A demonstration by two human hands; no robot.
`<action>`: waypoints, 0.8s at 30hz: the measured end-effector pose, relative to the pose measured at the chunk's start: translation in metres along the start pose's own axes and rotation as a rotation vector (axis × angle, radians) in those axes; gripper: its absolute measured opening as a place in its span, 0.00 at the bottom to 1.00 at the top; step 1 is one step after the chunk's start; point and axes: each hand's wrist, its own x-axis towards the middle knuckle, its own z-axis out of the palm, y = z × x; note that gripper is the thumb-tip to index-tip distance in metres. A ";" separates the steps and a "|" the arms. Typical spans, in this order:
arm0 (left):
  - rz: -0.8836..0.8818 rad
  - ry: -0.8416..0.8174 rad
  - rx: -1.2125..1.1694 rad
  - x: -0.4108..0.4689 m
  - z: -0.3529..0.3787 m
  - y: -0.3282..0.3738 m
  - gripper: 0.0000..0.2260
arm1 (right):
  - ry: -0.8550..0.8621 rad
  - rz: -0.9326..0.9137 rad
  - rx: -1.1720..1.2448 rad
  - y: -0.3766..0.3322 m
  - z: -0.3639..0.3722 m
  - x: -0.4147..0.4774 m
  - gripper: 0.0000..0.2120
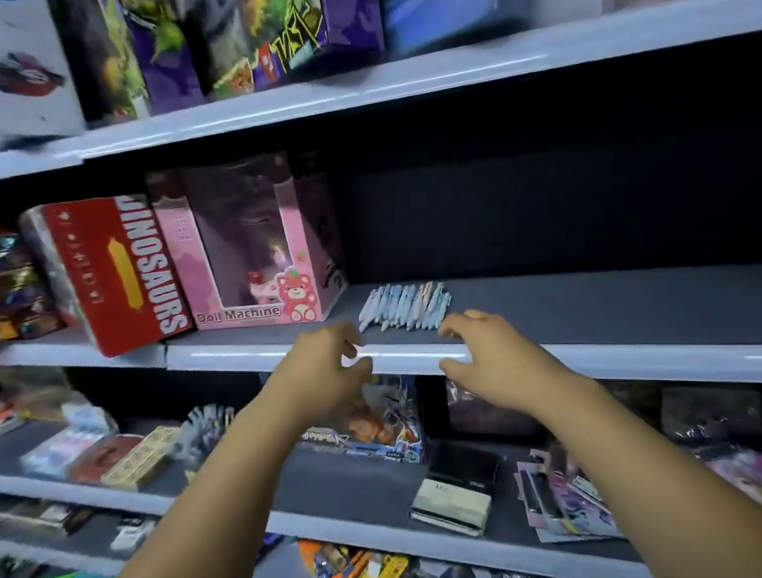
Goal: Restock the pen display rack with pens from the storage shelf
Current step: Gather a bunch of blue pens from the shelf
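Several pale blue and pink pens (404, 307) lie side by side in a row on the dark middle storage shelf (609, 310), close to its white front lip. My left hand (319, 372) hovers just below and left of the row, fingers curled and apart, holding nothing. My right hand (486, 357) is raised at the right end of the row, fingers spread, fingertips just short of the pens. Both hands are in front of the shelf lip. No display rack is in view.
A pink Doll Machine box (251, 251) and a red Dinosaurs box (116, 271) stand left of the pens. Toy boxes (272, 20) fill the shelf above. Lower shelves hold card packs (375, 422), a small box (451, 504) and packaged stationery (564, 500).
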 end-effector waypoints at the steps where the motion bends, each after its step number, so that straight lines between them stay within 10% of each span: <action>1: 0.013 -0.010 -0.006 0.016 0.002 -0.007 0.14 | -0.009 0.016 0.001 0.003 0.004 0.010 0.19; 11: -0.122 0.026 -0.076 0.166 0.041 -0.046 0.23 | 0.077 0.024 0.040 0.054 0.035 0.130 0.09; 24: -0.332 -0.409 0.057 0.269 0.071 -0.053 0.37 | -0.157 -0.052 -0.050 0.085 0.059 0.295 0.07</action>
